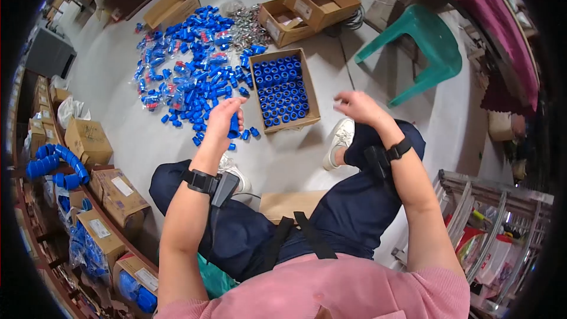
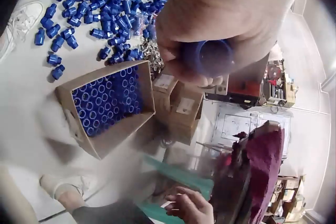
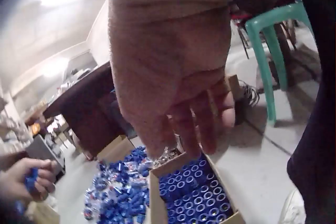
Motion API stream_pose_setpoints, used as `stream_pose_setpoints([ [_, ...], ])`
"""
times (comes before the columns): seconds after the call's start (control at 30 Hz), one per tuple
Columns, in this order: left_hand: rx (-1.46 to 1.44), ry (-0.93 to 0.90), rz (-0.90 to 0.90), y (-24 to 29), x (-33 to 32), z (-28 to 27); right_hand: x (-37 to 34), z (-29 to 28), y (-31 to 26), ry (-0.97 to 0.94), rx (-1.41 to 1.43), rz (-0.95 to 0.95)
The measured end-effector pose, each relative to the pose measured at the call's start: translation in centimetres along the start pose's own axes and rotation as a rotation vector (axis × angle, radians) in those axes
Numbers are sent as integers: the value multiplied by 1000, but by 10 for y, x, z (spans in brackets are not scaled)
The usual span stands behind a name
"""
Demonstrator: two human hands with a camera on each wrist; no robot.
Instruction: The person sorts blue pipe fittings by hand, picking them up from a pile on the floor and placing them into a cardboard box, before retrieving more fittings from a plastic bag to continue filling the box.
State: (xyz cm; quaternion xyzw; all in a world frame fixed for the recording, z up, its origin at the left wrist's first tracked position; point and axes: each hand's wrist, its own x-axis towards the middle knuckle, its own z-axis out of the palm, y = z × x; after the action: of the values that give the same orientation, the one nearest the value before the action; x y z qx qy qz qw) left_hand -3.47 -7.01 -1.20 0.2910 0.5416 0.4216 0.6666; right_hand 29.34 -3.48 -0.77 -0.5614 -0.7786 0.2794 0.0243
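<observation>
In the head view my left hand (image 1: 222, 120) grips a blue plastic pipe fitting (image 1: 234, 127) beside the scattered pile. The left wrist view shows the round open end of this blue fitting (image 2: 214, 58), with fingers curled about it. My right hand (image 1: 361, 107) hangs in the air to the right of the cardboard box (image 1: 294, 127), its fingers loosely bent and holding nothing. Upright blue fittings (image 1: 284, 101) stand in rows inside that box, packed close together. Left of the box, a loose heap of blue fittings (image 1: 204, 91) spreads over the floor, some bagged in clear plastic.
Small metal parts (image 1: 247, 26) lie behind the heap. Two more cardboard boxes (image 1: 322, 3) sit at the back, near a green plastic stool (image 1: 419, 47). Cartons on a shelf (image 1: 118, 195) line the left side; a metal ladder (image 1: 496, 218) lies at right.
</observation>
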Motion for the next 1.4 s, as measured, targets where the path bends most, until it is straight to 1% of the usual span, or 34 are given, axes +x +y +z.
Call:
stream_pose_setpoints([
  [0.03,23,1,-11,-1,1,-1,-2,1,-6,-99,-107,-18],
  [0.07,23,10,-12,-3,4,-3,-1,3,-12,-149,-118,-25],
  [0.17,116,8,-9,-10,11,-4,6,13,-20,-201,-151,-36],
  [0.23,109,18,-21,-8,12,-1,11,15,-23,-236,-223,-46],
  [0.27,106,17,-27,-5,13,1,14,15,-24,-240,-221,-46],
  [0.33,117,6,-18,-2,15,4,20,16,-27,-180,-155,-79],
  [0.37,130,-5,-10,-1,17,5,22,16,-31,-188,-152,-73],
  [0.43,127,-14,7,0,18,9,24,15,-38,-160,-139,-129],
  [0.53,140,-52,34,1,22,11,28,18,-42,-171,-220,-161],
  [0.67,109,-72,28,1,22,17,31,20,-48,-171,-203,-179],
  [1.07,154,-28,52,3,18,14,31,22,-48,-220,-215,-148],
  [1.13,158,-43,78,4,17,13,30,23,-49,-187,-206,-151],
  [1.4,139,-9,82,6,13,10,31,26,-51,-201,-230,-159],
])
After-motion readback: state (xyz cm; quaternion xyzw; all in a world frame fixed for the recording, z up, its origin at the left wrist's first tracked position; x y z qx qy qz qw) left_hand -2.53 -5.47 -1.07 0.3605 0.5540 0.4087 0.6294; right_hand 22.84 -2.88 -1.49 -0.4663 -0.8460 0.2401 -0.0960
